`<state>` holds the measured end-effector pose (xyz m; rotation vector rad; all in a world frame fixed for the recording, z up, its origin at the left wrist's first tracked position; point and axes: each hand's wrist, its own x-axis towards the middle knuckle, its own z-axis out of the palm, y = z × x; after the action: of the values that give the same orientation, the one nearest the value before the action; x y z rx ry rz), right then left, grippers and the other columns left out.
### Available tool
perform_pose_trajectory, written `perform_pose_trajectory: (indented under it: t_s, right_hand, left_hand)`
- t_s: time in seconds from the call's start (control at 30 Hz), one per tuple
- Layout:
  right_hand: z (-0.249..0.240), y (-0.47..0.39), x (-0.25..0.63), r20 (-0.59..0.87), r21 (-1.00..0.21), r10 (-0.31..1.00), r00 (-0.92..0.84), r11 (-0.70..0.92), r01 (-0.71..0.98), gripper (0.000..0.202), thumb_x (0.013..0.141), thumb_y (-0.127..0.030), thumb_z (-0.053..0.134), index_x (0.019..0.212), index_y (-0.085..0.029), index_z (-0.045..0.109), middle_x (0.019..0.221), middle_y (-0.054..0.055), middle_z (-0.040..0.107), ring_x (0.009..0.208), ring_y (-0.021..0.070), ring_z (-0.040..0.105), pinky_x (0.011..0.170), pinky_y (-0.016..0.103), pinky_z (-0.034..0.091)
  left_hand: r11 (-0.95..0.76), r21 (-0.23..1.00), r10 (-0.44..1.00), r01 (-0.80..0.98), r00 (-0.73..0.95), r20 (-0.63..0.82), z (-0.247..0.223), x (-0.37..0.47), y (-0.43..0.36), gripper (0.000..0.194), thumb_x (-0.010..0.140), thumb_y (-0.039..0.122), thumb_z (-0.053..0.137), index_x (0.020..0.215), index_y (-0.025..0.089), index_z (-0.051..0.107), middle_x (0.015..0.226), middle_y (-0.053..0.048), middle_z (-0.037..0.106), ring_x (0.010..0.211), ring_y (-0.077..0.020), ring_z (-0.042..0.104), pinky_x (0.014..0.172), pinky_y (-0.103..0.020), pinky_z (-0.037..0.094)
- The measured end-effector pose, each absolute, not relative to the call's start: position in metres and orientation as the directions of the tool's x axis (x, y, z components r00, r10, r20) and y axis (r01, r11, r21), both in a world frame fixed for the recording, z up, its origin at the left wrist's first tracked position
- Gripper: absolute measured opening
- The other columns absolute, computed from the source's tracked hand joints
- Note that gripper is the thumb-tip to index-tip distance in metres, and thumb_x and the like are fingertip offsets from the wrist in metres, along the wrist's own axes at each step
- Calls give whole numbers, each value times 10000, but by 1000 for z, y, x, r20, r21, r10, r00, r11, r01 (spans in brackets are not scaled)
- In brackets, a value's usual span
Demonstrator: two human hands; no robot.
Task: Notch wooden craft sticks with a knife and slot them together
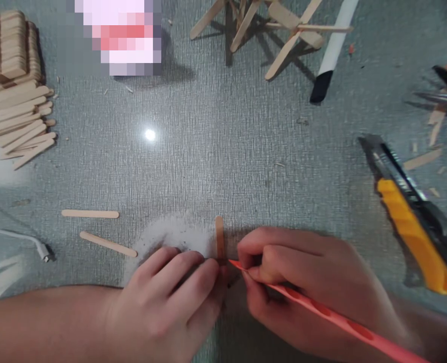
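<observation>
At the far left of the desk [208, 161] we see a banded bundle [13, 45] and a loose pile [22, 121], with a white cable [15, 233] nearer us. Two loose sticks [90, 214] lie beside a pale patch [178, 229]. Our left hand [170, 297] curls its fingers at the near part of the stick [219, 232]; we cannot tell how firmly they grip. Near the centre, the stick is flat, slim, light brown and round-ended, pointing away from us, its near end hidden. Our right hand [310, 282] has its fingers clamped on the pencil [329, 313], slender and coral red with darker oval dimples, its point just beside the stick. Beyond stands a stick frame [289, 48]; a yellow-and-black knife [416, 222] lies right.
</observation>
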<state>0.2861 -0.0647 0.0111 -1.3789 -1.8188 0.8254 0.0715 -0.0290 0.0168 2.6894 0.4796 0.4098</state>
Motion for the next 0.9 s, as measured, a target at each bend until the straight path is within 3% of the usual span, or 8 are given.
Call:
perform_pose_trajectory:
  t_s: [0.27, 0.9]
  right_hand:
    - [8, -64, 289, 142, -848, 971, -191, 218, 482, 223, 760, -34, 531, 661, -201, 423, 705, -54, 610, 568, 28, 524, 528, 135, 433]
    - [13, -62, 289, 120, -830, 971, -208, 213, 515, 217, 765, -26, 519, 659, -200, 447, 696, -51, 613, 553, 25, 519, 519, 130, 425]
  left_hand:
    - [-877, 388, 387, 283, 895, 223, 16, 71, -27, 275, 810, 186, 766, 1051, 58, 734, 1028, -126, 740, 886, -247, 683, 693, -385, 571]
    - [-858, 406, 427, 314, 875, 225, 17, 71, -28, 245, 799, 169, 767, 1021, 70, 740, 1044, -133, 741, 893, -254, 695, 700, -388, 584]
